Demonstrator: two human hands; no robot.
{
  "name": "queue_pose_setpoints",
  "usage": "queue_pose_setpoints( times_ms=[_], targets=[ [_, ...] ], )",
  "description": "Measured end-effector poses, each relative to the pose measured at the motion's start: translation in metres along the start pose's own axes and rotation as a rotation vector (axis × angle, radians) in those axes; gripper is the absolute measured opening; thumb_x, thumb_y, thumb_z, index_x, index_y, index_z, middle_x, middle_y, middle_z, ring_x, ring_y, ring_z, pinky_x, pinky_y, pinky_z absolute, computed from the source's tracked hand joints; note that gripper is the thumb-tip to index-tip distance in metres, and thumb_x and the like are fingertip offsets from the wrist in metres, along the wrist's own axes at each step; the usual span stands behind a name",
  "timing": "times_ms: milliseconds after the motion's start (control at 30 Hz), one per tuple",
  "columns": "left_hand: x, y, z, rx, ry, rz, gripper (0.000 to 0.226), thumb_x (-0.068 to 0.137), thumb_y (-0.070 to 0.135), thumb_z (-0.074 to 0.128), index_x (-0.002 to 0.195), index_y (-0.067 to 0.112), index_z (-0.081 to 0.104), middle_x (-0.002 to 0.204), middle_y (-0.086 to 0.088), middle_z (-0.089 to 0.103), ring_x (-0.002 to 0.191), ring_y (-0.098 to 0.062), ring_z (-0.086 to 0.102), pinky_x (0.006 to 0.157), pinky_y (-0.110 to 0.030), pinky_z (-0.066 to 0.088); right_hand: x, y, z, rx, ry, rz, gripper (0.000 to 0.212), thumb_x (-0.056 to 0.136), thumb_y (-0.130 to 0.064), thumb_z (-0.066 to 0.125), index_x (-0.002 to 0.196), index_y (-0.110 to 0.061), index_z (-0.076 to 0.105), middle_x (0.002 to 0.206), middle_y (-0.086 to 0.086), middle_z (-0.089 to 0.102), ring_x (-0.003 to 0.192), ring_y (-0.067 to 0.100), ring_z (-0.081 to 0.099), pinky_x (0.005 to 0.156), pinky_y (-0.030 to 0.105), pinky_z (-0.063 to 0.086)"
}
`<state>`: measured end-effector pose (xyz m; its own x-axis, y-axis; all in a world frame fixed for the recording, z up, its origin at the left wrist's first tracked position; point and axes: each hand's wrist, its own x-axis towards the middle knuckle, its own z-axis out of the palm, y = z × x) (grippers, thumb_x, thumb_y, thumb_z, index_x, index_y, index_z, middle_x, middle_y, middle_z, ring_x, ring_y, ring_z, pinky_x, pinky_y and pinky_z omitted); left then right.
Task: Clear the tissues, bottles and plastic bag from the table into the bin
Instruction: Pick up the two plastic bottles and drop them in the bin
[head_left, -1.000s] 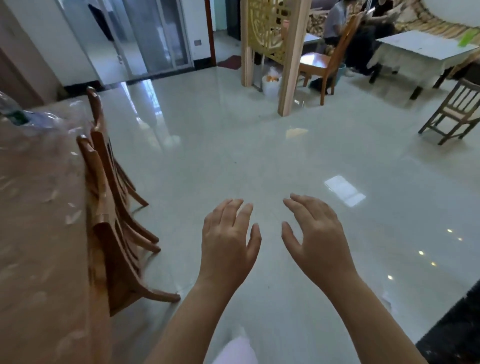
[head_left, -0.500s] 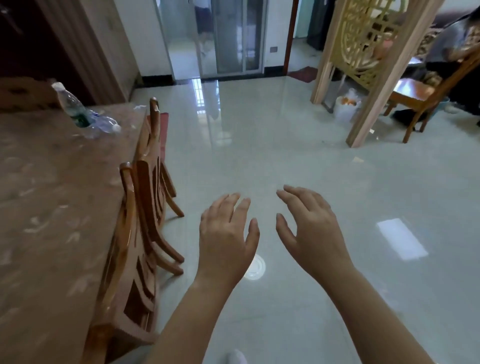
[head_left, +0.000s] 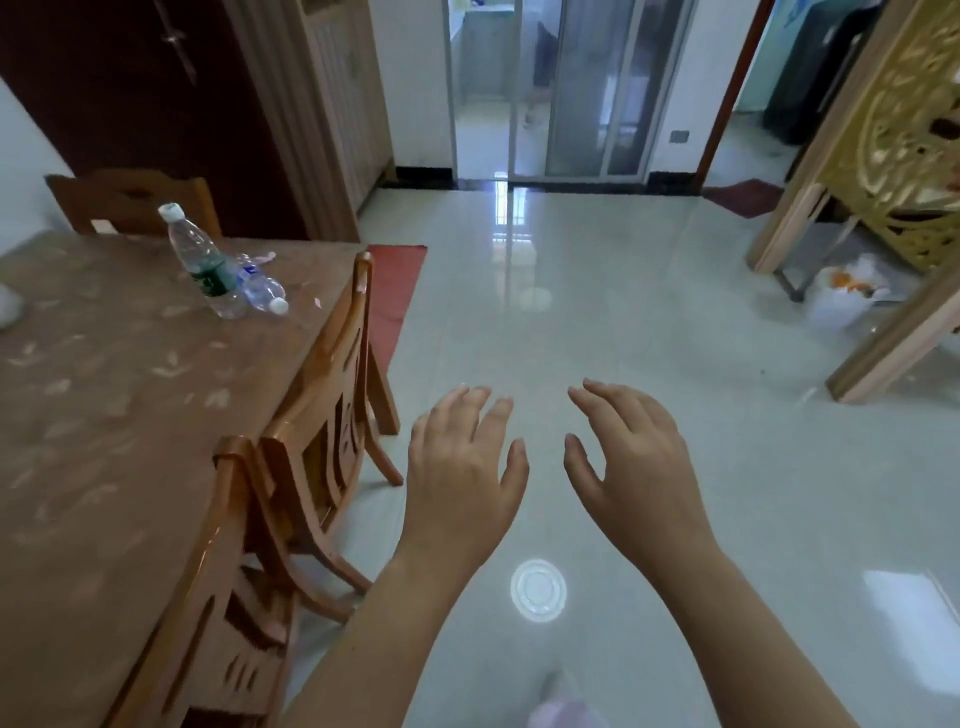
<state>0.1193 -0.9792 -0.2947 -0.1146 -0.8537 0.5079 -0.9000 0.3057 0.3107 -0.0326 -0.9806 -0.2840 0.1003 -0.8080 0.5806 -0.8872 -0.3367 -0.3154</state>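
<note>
A clear plastic bottle (head_left: 200, 260) with a green label and white cap stands tilted on the brown table (head_left: 104, 415) at the left. A smaller clear bottle (head_left: 260, 286) lies on its side right beside it. A white thing (head_left: 8, 306) shows at the table's left edge, cut off. The bin (head_left: 844, 296), lined with a white bag holding orange scraps, stands on the floor at the far right by a wooden screen. My left hand (head_left: 462, 467) and my right hand (head_left: 634, 462) hover over the floor, fingers apart, holding nothing.
Two wooden chairs (head_left: 311, 441) are pushed against the table's right side, a third chair (head_left: 130, 200) stands at its far end. A red mat (head_left: 395, 291) lies past the table. The carved wooden screen (head_left: 893, 171) with its post stands at the right. The tiled floor is glossy.
The view has swung to the left: the table and its bottles have come fully into sight and the bin has slid to the right edge. Both hands stay empty in front of me.
</note>
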Motion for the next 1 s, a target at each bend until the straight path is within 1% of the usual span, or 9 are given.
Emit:
queue_pose_setpoints(
  times_ms=[67, 200, 333, 467, 633, 733, 800, 900, 1000],
  targets=[
    [0.037, 0.0, 0.014, 0.013, 0.019, -0.022, 0.04, 0.086, 0.031, 0.044, 0.116, 0.01, 0.059, 0.119, -0.011, 0.062, 0.115, -0.029, 0.054, 0.095, -0.047, 0.041, 0.036, 0.023, 0.01, 0.023, -0.018, -0.028, 0.038, 0.081, -0.023, 0.045, 0.109, -0.004, 0.061, 0.107, 0.013, 0.066, 0.1, 0.031, 0.058, 0.087, 0.042, 0.044],
    [0.093, -0.012, 0.032, 0.06, 0.086, -0.134, 0.043, 0.086, 0.033, 0.041, 0.116, 0.009, 0.06, 0.118, -0.012, 0.063, 0.115, -0.03, 0.054, 0.094, -0.047, 0.04, 0.105, 0.049, 0.037, 0.078, -0.064, -0.119, 0.038, 0.081, -0.023, 0.045, 0.11, -0.004, 0.06, 0.108, 0.013, 0.065, 0.1, 0.03, 0.058, 0.087, 0.04, 0.044],
    [0.13, -0.039, 0.046, 0.114, 0.11, -0.254, 0.044, 0.085, 0.035, 0.038, 0.113, 0.009, 0.062, 0.116, -0.012, 0.064, 0.111, -0.031, 0.057, 0.091, -0.05, 0.042, 0.164, 0.055, 0.077, 0.153, -0.114, -0.206, 0.038, 0.081, -0.023, 0.045, 0.11, -0.005, 0.06, 0.109, 0.012, 0.065, 0.101, 0.03, 0.057, 0.088, 0.041, 0.044],
    [0.166, -0.086, 0.058, 0.145, 0.14, -0.353, 0.044, 0.086, 0.033, 0.037, 0.114, 0.009, 0.061, 0.119, -0.013, 0.062, 0.115, -0.031, 0.053, 0.094, -0.049, 0.04, 0.216, 0.049, 0.127, 0.204, -0.17, -0.294, 0.037, 0.08, -0.022, 0.047, 0.11, -0.004, 0.059, 0.109, 0.013, 0.064, 0.1, 0.031, 0.058, 0.086, 0.043, 0.046],
    [0.223, -0.158, 0.069, 0.173, 0.239, -0.41, 0.042, 0.087, 0.029, 0.04, 0.116, 0.008, 0.06, 0.121, -0.012, 0.061, 0.117, -0.029, 0.051, 0.098, -0.044, 0.037, 0.29, 0.025, 0.193, 0.214, -0.191, -0.373, 0.034, 0.078, -0.016, 0.054, 0.109, -0.004, 0.06, 0.108, 0.013, 0.065, 0.1, 0.032, 0.058, 0.086, 0.044, 0.047],
    [0.256, -0.203, 0.067, 0.177, 0.288, -0.453, 0.041, 0.087, 0.029, 0.041, 0.117, 0.009, 0.059, 0.123, -0.01, 0.059, 0.119, -0.027, 0.048, 0.101, -0.039, 0.032, 0.338, -0.001, 0.228, 0.249, -0.196, -0.432, 0.034, 0.081, -0.021, 0.049, 0.108, -0.005, 0.06, 0.108, 0.012, 0.065, 0.101, 0.032, 0.057, 0.087, 0.044, 0.046],
    [0.273, -0.233, 0.063, 0.185, 0.326, -0.471, 0.04, 0.087, 0.028, 0.041, 0.117, 0.008, 0.059, 0.122, -0.01, 0.06, 0.119, -0.027, 0.049, 0.101, -0.04, 0.033, 0.367, -0.02, 0.252, 0.276, -0.207, -0.471, 0.035, 0.082, -0.023, 0.047, 0.109, -0.006, 0.06, 0.108, 0.011, 0.064, 0.101, 0.031, 0.056, 0.088, 0.043, 0.044],
    [0.292, -0.276, 0.06, 0.221, 0.382, -0.513, 0.039, 0.086, 0.027, 0.042, 0.116, 0.007, 0.06, 0.12, -0.012, 0.061, 0.117, -0.028, 0.05, 0.098, -0.045, 0.038, 0.395, -0.047, 0.288, 0.311, -0.214, -0.512, 0.034, 0.075, -0.015, 0.057, 0.108, -0.006, 0.061, 0.107, 0.009, 0.065, 0.1, 0.03, 0.057, 0.088, 0.042, 0.044],
    [0.293, -0.311, 0.061, 0.252, 0.419, -0.582, 0.039, 0.086, 0.025, 0.042, 0.115, 0.007, 0.06, 0.119, -0.012, 0.061, 0.118, -0.023, 0.045, 0.098, -0.041, 0.036, 0.409, -0.067, 0.321, 0.354, -0.269, -0.557, 0.035, 0.073, -0.013, 0.061, 0.107, -0.008, 0.062, 0.107, 0.009, 0.065, 0.1, 0.03, 0.057, 0.086, 0.043, 0.046]
  ],
)
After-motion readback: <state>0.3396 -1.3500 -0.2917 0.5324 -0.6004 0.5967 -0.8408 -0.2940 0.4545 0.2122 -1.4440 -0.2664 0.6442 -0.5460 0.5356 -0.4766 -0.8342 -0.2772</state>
